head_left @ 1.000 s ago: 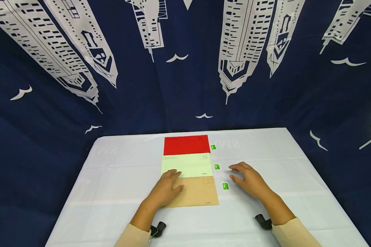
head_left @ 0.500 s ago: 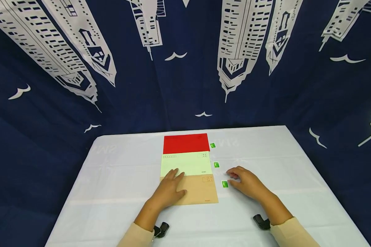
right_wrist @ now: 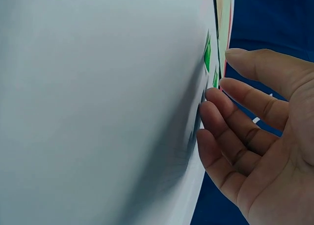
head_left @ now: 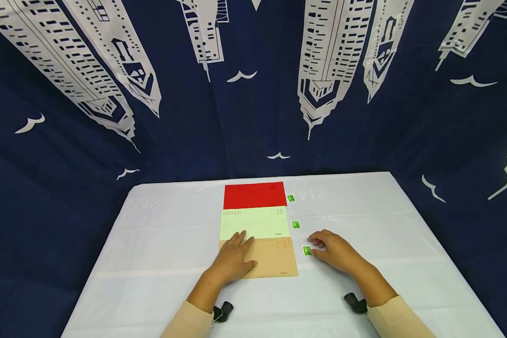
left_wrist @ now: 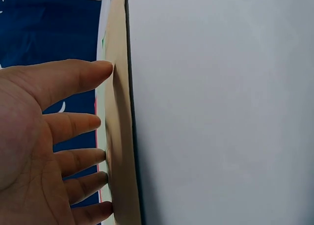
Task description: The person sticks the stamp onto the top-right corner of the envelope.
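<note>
Three envelopes lie in a column on the white table: a red one (head_left: 253, 195) at the back, a pale green one (head_left: 257, 223) in the middle and a brown one (head_left: 274, 258) in front. My left hand (head_left: 234, 260) rests with spread fingers on the left part of the brown envelope, fingertips reaching the pale green one. Right of the envelopes are three small green stamps: front (head_left: 307, 250), middle (head_left: 295, 224) and back (head_left: 290, 198). Beside the front stamp hovers my right hand (head_left: 338, 253), fingers loosely bent, thumb near the stamp's edge, holding nothing.
White cloth covers the table (head_left: 152, 249). A dark blue curtain (head_left: 253, 117) with white buildings and birds hangs behind its back edge. Black wrist cameras sit below the left sleeve (head_left: 192, 319) and the right sleeve (head_left: 397, 317).
My right hand has come down and toward the front stamp, its fingers bending more. The left hand has slid slightly right on the brown envelope, fingers spreading.
</note>
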{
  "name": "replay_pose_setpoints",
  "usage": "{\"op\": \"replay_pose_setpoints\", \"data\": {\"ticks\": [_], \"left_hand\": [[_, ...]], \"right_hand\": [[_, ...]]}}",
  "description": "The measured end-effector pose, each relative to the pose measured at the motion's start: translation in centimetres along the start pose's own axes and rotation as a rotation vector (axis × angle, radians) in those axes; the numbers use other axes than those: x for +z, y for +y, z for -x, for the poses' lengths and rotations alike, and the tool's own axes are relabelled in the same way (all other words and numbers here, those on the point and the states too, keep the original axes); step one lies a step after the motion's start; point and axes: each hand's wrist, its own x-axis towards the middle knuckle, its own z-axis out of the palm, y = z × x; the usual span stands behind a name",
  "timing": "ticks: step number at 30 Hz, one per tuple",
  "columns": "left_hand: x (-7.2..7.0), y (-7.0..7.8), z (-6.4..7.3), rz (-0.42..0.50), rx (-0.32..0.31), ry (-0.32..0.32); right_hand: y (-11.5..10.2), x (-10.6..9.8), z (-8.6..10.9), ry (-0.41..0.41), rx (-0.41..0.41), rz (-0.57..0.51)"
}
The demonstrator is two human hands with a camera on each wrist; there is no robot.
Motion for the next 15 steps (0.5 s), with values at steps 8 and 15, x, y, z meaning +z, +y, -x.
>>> {"op": "replay_pose_setpoints", "data": {"ticks": [8, 15], "left_hand": [[0.07, -0.01, 0.05, -0.023, 0.004, 0.006], [-0.10, 0.22, 0.23, -0.030, 0.001, -0.004]], "right_hand": [[-0.12, 0.19, -0.22, 0.013, 0.006, 0.002], [-0.45, 0.48, -0.52, 0.003, 0.055, -0.020]]}}
